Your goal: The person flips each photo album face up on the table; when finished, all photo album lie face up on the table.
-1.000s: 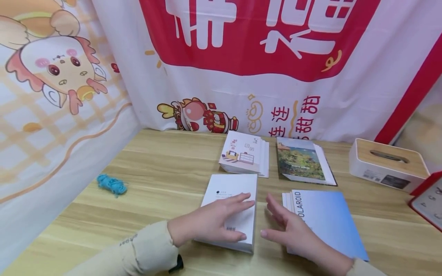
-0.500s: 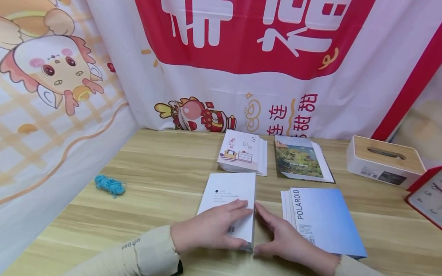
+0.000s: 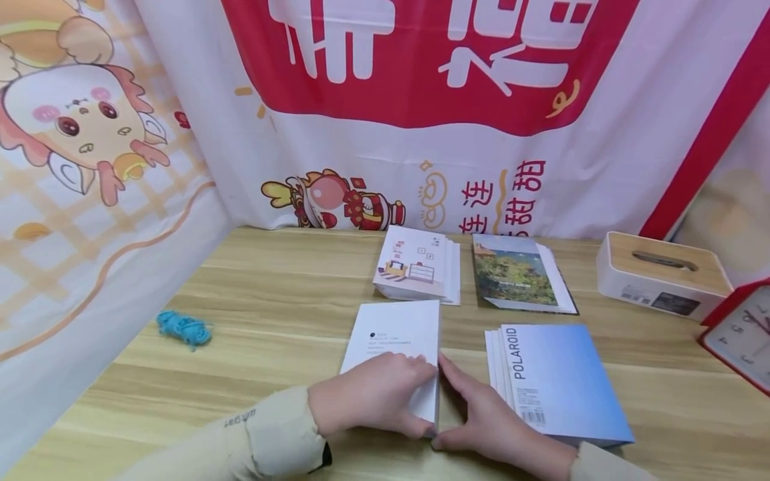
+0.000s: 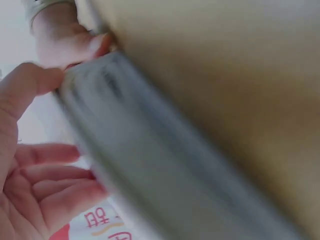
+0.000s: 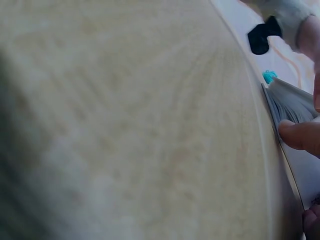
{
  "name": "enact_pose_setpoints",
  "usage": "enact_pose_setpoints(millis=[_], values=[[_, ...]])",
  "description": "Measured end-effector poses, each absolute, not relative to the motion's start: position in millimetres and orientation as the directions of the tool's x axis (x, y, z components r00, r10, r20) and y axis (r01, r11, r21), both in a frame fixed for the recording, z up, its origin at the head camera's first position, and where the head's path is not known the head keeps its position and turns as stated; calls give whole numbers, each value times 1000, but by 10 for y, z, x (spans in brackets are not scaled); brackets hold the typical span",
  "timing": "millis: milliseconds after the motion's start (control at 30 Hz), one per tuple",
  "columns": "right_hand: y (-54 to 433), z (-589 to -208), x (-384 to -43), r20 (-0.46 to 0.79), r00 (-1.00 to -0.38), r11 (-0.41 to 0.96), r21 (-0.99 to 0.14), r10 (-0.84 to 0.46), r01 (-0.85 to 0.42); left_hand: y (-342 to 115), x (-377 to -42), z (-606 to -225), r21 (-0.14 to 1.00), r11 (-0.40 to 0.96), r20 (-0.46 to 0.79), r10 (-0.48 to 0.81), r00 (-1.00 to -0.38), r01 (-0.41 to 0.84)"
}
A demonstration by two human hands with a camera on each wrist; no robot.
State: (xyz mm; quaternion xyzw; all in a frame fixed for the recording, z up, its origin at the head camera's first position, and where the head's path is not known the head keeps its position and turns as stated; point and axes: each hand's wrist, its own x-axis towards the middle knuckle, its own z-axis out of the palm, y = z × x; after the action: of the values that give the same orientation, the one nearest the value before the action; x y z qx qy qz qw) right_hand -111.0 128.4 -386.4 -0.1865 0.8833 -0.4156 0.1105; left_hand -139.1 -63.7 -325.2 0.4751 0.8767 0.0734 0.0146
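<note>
A thick white book [image 3: 394, 327] lies on the wooden table in front of me, small print on its cover. My left hand [image 3: 379, 394] reaches over the book and grips its right edge, fingers bent, thumb at the near corner. In the left wrist view the left hand's thumb and fingers [image 4: 65, 200] meet the book's long edge [image 4: 145, 140]. From the other side my right hand [image 3: 490, 414] touches the same edge with fairly straight fingers, its thumb near the corner. The right wrist view shows page edges [image 5: 295, 110] with a thumb against them.
A blue POLAROID album [image 3: 565, 381] lies right of the hands. Behind are a white illustrated stack [image 3: 415, 264] and a photo album [image 3: 517, 277]. A tissue box [image 3: 662, 274] and red clock [image 3: 746, 334] stand at right, teal yarn [image 3: 183, 329] at left.
My right hand has come left from beside the book to its right edge. The left hand's fingers, spread above the cover before, have bent onto that edge.
</note>
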Motion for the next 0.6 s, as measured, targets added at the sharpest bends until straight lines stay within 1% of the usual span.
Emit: enact_pose_setpoints(millis=[133,267,400,600], values=[[1255,-3856,-1090,-29,-910,592,-769,-413,-244,-573,-1413,-3158,125,516,-28,856,-517,847],[1235,-3849,-1074,-36,-916,609,-757,-400,-236,-531,-1416,-3138,95,507,-44,862,-505,857],[1223,-3849,-1048,-10,-916,617,-742,-402,-263,-523,-1417,-3139,102,511,-41,859,-510,853],[1238,-3870,-1056,72,-907,596,-732,-414,-330,-477,-1432,-3129,165,540,-33,839,-542,825]])
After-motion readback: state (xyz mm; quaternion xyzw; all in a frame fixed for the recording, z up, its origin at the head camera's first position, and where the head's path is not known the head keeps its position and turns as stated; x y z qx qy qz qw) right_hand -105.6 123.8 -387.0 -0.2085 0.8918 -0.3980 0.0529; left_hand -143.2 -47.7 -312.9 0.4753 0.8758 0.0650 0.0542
